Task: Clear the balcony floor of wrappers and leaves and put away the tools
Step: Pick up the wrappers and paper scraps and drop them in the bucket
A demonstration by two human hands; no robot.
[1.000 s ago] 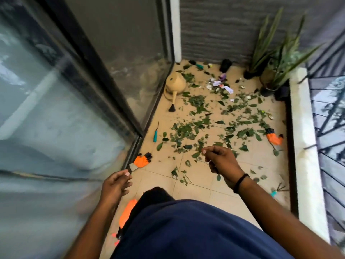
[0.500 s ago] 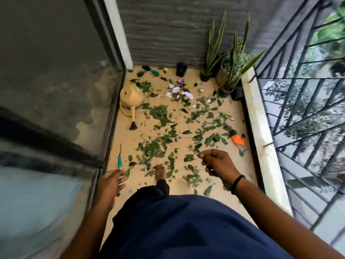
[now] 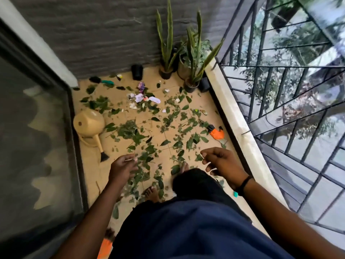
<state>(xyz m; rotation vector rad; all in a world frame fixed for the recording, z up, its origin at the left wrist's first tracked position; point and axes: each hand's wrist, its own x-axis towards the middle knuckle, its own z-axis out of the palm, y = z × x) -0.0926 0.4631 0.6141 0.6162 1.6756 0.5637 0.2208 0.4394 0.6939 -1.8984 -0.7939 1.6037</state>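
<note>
Standing further along the leaves (image 3: 130, 130) than before, both hands (image 3: 123, 166) loosely curled (empty), watering can (image 3: 89, 124) nearer.

Tiled floor (image 3: 188, 94), grey wall (image 3: 104, 34), railing (image 3: 280, 75)

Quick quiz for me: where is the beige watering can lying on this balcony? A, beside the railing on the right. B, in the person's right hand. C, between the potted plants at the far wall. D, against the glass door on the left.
D: the watering can lies on its side on the tiles along the glass door, left of the scattered leaves, far from the railing.
</note>
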